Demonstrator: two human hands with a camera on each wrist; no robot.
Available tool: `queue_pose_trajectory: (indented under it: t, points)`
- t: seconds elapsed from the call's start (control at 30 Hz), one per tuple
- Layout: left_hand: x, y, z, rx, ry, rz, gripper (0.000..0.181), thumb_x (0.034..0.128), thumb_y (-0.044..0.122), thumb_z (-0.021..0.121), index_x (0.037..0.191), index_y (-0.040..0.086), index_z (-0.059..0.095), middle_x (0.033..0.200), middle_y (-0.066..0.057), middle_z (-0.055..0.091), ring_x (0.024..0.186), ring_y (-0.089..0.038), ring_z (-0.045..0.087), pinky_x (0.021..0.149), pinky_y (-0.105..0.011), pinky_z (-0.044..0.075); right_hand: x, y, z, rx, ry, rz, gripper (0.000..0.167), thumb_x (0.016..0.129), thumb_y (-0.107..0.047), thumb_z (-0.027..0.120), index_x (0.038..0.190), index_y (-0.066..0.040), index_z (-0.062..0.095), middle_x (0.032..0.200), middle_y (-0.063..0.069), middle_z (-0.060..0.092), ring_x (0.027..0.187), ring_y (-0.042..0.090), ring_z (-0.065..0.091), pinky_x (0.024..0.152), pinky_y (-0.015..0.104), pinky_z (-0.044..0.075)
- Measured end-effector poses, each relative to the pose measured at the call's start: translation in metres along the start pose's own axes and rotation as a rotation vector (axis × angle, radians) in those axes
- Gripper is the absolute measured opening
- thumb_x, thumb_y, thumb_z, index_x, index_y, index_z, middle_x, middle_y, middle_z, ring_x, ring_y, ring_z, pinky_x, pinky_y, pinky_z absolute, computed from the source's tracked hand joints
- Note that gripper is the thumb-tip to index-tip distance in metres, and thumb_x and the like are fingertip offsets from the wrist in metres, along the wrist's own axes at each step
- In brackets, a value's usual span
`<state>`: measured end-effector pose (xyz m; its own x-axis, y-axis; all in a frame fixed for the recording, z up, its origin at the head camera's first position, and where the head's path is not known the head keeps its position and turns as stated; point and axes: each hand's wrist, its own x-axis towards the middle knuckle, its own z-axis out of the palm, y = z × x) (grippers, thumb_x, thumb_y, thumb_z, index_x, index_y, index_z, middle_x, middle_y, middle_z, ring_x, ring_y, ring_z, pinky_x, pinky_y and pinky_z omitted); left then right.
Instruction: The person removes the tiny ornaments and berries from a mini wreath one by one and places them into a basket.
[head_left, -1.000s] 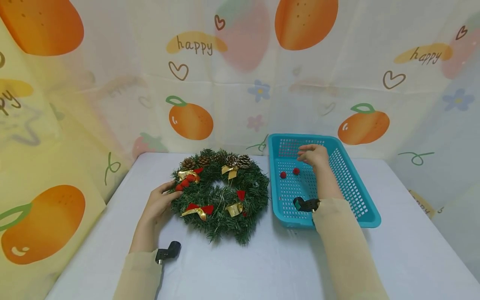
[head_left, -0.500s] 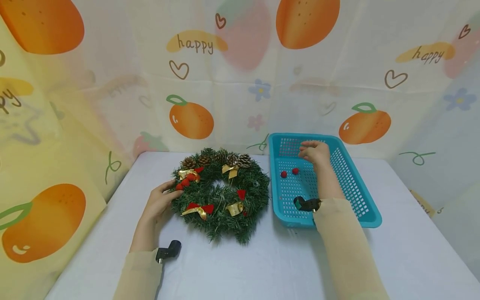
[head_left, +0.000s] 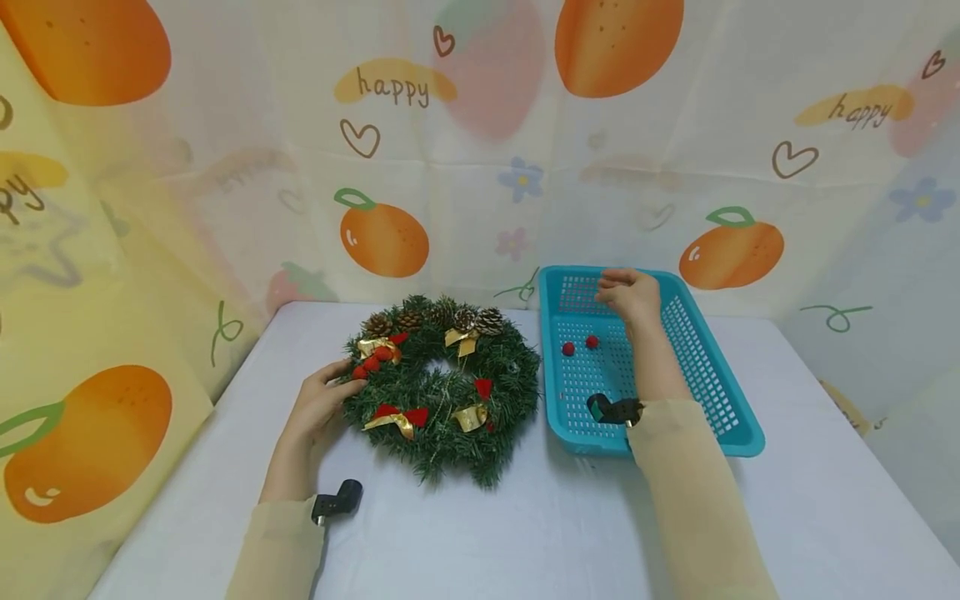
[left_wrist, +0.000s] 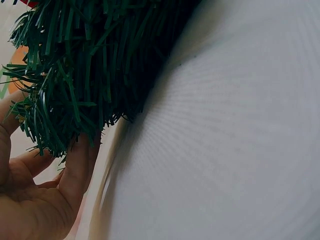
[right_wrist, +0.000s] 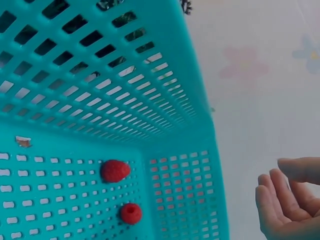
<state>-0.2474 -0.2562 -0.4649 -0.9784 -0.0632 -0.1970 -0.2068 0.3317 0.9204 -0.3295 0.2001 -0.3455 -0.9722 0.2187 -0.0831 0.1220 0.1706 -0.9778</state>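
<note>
Barely anything changes over the last second, except that the right hand (head_left: 633,300) sits a little higher above the far end of the blue-green plastic basket (head_left: 716,358). Its fingers are gently bent with the thumb apart from them, and the right wrist view shows nothing between them. Two raspberries (right_wrist: 115,171) lie near each other on the basket floor, in the same spots as a second ago; the hand is well apart from both. So the slight lift moves no fruit, and the work looks, to my judgement, as if it is at a pause.

The left hand (head_left: 318,400) stays at the left edge of the green Christmas wreath (head_left: 442,442), just beside a cluster of red berries (head_left: 371,364). Thumb and fingers stand apart around the needles, but the foliage hides some fingertips, so I cannot tell whether they pinch. The wreath lies flat on the white-covered table (head_left: 465,546), to the left of the basket, its pine cones (head_left: 490,321) at the far side, and appears unshifted: probably the hand merely steadies it.
</note>
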Motion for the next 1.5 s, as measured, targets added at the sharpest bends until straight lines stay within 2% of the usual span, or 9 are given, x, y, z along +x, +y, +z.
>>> queue_pose_trajectory:
  t: [0.4, 0.63, 0.73, 0.8, 0.87, 0.97, 1.07, 1.37, 1.5]
  points:
    - [-0.001, -0.001, 0.0, -0.044, -0.005, 0.001, 0.072, 0.0939, 0.02, 0.065, 0.155, 0.006, 0.031, 0.162, -0.02, 0.027, 0.046, -0.001, 0.028, 0.052, -0.02, 0.039, -0.02, -0.029, 0.008, 0.032, -0.037, -0.11, 0.045, 0.095, -0.004, 0.062, 0.139, -0.004, 0.055, 0.125, 0.009, 0.064, 0.116, 0.019, 0.061, 0.108, 0.036, 0.048]
    - [-0.002, -0.001, 0.002, -0.039, 0.0, 0.002, 0.071, 0.0937, 0.021, 0.066, 0.155, 0.007, 0.032, 0.162, -0.02, 0.028, 0.046, -0.002, 0.029, 0.052, -0.019, 0.039, -0.033, -0.046, 0.016, 0.037, -0.052, -0.165, 0.042, 0.094, -0.005, 0.063, 0.135, -0.004, 0.057, 0.138, 0.018, 0.06, 0.121, 0.02, 0.062, 0.101, 0.027, 0.051]
    - [-0.001, -0.001, 0.002, -0.009, -0.004, 0.0, 0.072, 0.0943, 0.025, 0.066, 0.155, 0.008, 0.031, 0.163, -0.018, 0.026, 0.082, -0.013, 0.062, 0.062, -0.018, 0.042, -0.038, -0.051, 0.02, 0.044, -0.057, -0.175, 0.04, 0.095, -0.005, 0.063, 0.135, -0.004, 0.057, 0.137, 0.019, 0.06, 0.122, 0.021, 0.062, 0.102, 0.027, 0.051]
    - [-0.001, 0.0, 0.002, 0.012, -0.005, 0.0, 0.073, 0.0945, 0.027, 0.066, 0.156, 0.009, 0.031, 0.164, -0.017, 0.025, 0.124, -0.026, 0.056, 0.069, -0.019, 0.043, -0.042, -0.054, 0.022, 0.056, -0.065, -0.183, 0.041, 0.095, -0.005, 0.063, 0.135, -0.003, 0.057, 0.137, 0.018, 0.06, 0.123, 0.022, 0.062, 0.103, 0.029, 0.051]
    - [-0.001, 0.0, 0.001, 0.019, -0.009, 0.001, 0.074, 0.0947, 0.028, 0.066, 0.156, 0.009, 0.03, 0.164, -0.017, 0.024, 0.137, -0.031, 0.044, 0.071, -0.019, 0.043, -0.046, -0.057, 0.024, 0.067, -0.075, -0.194, 0.041, 0.095, -0.005, 0.063, 0.135, -0.004, 0.057, 0.137, 0.017, 0.06, 0.123, 0.021, 0.061, 0.103, 0.029, 0.051]
    - [0.0, 0.0, 0.001, -0.005, -0.005, -0.001, 0.073, 0.0942, 0.026, 0.066, 0.156, 0.009, 0.03, 0.163, -0.019, 0.026, 0.083, -0.014, 0.062, 0.06, -0.02, 0.041, -0.051, -0.061, 0.029, 0.068, -0.087, -0.215, 0.041, 0.095, -0.007, 0.063, 0.136, -0.004, 0.057, 0.136, 0.016, 0.061, 0.121, 0.019, 0.062, 0.103, 0.029, 0.05]
    - [0.0, 0.001, 0.0, -0.025, -0.005, -0.001, 0.073, 0.094, 0.023, 0.066, 0.156, 0.008, 0.031, 0.162, -0.021, 0.027, 0.046, -0.004, 0.029, 0.052, -0.021, 0.037, -0.057, -0.063, 0.036, 0.068, -0.104, -0.233, 0.04, 0.095, -0.008, 0.064, 0.135, -0.005, 0.058, 0.136, 0.015, 0.061, 0.119, 0.018, 0.062, 0.103, 0.029, 0.05]
    - [0.0, 0.002, 0.001, 0.003, -0.004, -0.012, 0.073, 0.0944, 0.026, 0.066, 0.156, 0.008, 0.03, 0.162, -0.02, 0.027, 0.071, 0.005, 0.042, 0.064, -0.021, 0.041, -0.075, -0.06, 0.061, 0.125, -0.181, -0.241, 0.037, 0.095, -0.004, 0.063, 0.131, -0.005, 0.059, 0.134, 0.016, 0.061, 0.122, 0.023, 0.061, 0.104, 0.03, 0.05]
    - [0.0, 0.002, 0.002, 0.011, -0.003, -0.012, 0.073, 0.0947, 0.027, 0.066, 0.156, 0.009, 0.031, 0.162, -0.018, 0.027, 0.071, -0.001, 0.05, 0.068, -0.022, 0.043, -0.082, -0.055, 0.074, 0.144, -0.219, -0.258, 0.038, 0.094, -0.002, 0.064, 0.131, -0.004, 0.059, 0.134, 0.017, 0.061, 0.123, 0.026, 0.061, 0.104, 0.031, 0.05]
